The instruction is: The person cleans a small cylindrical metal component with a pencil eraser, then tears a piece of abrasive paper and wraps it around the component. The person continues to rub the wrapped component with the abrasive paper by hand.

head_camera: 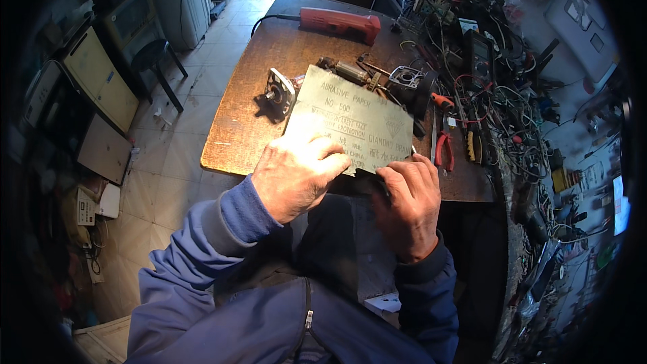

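A sheet of abrasive paper, printed side up, lies tilted across the front of the wooden table. My left hand pinches its lower edge between thumb and fingers. Gripping the lower right corner is my right hand, beside a jagged, torn-looking edge. A motor armature is partly hidden behind the sheet. Left of the paper stands a metal gear-head flange with a spindle. Beyond the sheet, at right, a metal housing part rests. A red power tool body lies at the table's far side.
Red-handled pliers, a yellow-handled tool and an orange-handled screwdriver lie at the right. Behind them are a multimeter and a heap of tangled cables. A black stool stands on the floor at left.
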`<state>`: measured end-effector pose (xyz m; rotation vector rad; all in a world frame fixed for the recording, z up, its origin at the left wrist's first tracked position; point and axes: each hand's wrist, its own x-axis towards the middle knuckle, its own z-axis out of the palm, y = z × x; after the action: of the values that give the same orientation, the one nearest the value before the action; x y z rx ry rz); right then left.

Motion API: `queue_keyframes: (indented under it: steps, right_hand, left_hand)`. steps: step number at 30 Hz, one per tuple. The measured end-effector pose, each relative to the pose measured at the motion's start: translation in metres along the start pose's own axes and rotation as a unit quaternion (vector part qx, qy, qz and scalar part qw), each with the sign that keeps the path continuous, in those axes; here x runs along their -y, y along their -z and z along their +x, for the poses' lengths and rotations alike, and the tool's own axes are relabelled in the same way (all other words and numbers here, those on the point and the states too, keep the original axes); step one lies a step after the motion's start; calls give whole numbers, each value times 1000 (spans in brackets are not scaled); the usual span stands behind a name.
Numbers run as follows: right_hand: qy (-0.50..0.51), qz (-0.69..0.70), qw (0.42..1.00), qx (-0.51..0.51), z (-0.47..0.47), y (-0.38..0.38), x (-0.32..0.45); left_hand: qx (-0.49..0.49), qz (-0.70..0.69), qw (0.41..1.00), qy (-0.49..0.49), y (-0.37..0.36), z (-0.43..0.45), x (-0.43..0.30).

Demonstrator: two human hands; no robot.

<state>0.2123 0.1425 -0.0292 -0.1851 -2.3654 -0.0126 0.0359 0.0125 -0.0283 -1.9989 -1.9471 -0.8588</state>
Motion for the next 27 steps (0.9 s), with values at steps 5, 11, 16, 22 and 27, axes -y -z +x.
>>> queue_keyframes:
  steps: [5, 11, 16, 22, 27]
  right_hand:
    - [79, -63, 990, -95, -12, 3, -5]
    - [95, -75, 980, -157, -28, -7, -6]
    - [137, -57, 978, -148, -28, 0, -3]
    - [148, -79, 971, -171, -27, 8, 6]
    - [74, -100, 970, -209, -35, 2, 10]
  left_hand:
    - [-6, -24, 999, 22, 7, -2, -11]
    - [-25, -28, 999, -18, 15, -4, -19]
    - [45, -116, 992, 15, 35, 3, -34]
    - [88, -144, 986, -8, 25, 15, -31]
    - [71, -189, 978, 60, 13, 10, -36]
